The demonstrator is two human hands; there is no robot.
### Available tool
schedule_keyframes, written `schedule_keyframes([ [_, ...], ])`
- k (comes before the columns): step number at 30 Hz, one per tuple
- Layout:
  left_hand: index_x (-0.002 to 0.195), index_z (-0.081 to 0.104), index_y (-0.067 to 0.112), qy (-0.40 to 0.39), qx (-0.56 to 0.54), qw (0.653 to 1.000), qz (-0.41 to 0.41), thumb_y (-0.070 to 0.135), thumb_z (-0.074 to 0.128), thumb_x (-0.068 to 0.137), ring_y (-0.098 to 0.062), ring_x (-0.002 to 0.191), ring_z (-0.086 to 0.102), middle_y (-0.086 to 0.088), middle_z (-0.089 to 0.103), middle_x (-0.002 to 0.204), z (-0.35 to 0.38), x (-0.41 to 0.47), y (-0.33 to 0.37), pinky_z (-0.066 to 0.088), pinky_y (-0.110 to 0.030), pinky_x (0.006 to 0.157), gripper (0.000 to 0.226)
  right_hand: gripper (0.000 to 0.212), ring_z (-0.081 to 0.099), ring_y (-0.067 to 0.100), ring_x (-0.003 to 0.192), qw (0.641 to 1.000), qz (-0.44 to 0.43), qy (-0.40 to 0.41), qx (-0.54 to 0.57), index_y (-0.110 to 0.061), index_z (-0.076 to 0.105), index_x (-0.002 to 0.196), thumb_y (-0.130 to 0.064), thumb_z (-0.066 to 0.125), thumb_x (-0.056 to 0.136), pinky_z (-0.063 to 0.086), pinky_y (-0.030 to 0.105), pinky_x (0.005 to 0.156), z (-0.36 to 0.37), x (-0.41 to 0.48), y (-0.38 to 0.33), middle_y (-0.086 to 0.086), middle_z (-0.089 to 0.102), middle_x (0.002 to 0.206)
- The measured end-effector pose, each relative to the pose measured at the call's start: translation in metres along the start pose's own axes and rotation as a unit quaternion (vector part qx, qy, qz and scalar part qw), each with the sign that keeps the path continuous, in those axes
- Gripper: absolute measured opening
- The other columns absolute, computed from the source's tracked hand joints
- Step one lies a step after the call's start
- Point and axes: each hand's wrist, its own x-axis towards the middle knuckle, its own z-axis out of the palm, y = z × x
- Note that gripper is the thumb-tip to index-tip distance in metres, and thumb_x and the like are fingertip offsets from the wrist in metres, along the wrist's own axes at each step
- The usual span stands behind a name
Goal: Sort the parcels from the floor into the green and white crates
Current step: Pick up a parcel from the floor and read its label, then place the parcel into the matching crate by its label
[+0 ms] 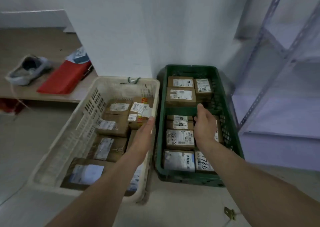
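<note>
Parcels [180, 139] in green crate [190, 177], right hand [205, 124] above

The left crate [90, 95] sits just beside the right crate [226, 123] on the floor [26, 149] (parcels [180, 139] in both); shelving [277, 71] stands further right.

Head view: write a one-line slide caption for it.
Parcel sorting: left hand at the rim of the white crate, right hand over labelled cardboard parcels in the green crate.
</note>
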Motion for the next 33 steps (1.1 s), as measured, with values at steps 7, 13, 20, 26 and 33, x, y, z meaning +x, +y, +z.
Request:
schedule_keyframes([
  [7, 0.140, 0.051, 0.027, 0.104, -0.063, 0.991, 0.052, 0.058, 0.041, 0.099, -0.015, 0.117, 0.054, 0.007, 0.055, 0.140, -0.118, -0.062, -0.026, 0.045, -0.040, 0.100, 0.053, 0.064, 0.057, 0.020, 0.131, 0.991, -0.042, -0.121, -0.043, -0.027, 0.069, 0.130, -0.074, 0.060, 0.087, 0.039, 0.046, 0.119, 0.077, -0.084, 0.002, -0.005, 0.066, 0.136],
  [13, 0.156, 0.027, 0.031, 0.214, 0.006, 0.971, 0.111, 0.076, 0.069, 0.070, -0.017, 0.140, 0.040, 0.007, 0.036, 0.155, -0.244, -0.157, -0.076, 0.035, -0.050, 0.116, 0.106, 0.098, 0.017, 0.020, 0.158, 0.899, -0.103, -0.350, -0.240, -0.043, 0.003, 0.164, -0.062, 0.066, 0.092, 0.027, 0.050, 0.125, 0.153, -0.192, 0.023, -0.011, 0.010, 0.173],
  [20, 0.159, 0.007, 0.033, 0.390, 0.313, 0.862, 0.077, 0.065, 0.078, 0.070, -0.020, 0.155, -0.004, 0.008, -0.013, 0.166, -0.391, -0.291, -0.151, 0.020, -0.045, 0.124, 0.119, 0.124, -0.006, 0.022, 0.160, 0.714, -0.342, -0.387, -0.473, -0.046, -0.015, 0.159, -0.064, 0.076, 0.078, 0.020, 0.057, 0.125, 0.253, -0.340, 0.050, -0.003, -0.010, 0.174],
  [26, 0.160, 0.008, 0.031, 0.499, 0.303, 0.812, 0.008, 0.064, 0.079, 0.069, -0.022, 0.155, -0.005, 0.003, -0.012, 0.167, -0.487, -0.403, -0.215, 0.022, -0.046, 0.122, 0.120, 0.125, 0.000, 0.025, 0.160, 0.668, -0.374, -0.453, -0.457, -0.045, -0.016, 0.160, -0.062, 0.078, 0.079, 0.022, 0.058, 0.124, 0.326, -0.455, 0.073, -0.002, -0.012, 0.174],
  [33, 0.160, 0.007, 0.029, 0.585, 0.242, 0.767, -0.104, 0.062, 0.075, 0.076, -0.020, 0.155, -0.005, 0.005, -0.013, 0.167, -0.555, -0.497, -0.284, 0.024, -0.048, 0.121, 0.113, 0.115, 0.003, 0.026, 0.160, 0.604, -0.385, -0.547, -0.432, -0.046, -0.012, 0.160, -0.064, 0.072, 0.084, 0.016, 0.063, 0.123, 0.401, -0.561, 0.112, -0.004, -0.011, 0.174],
])
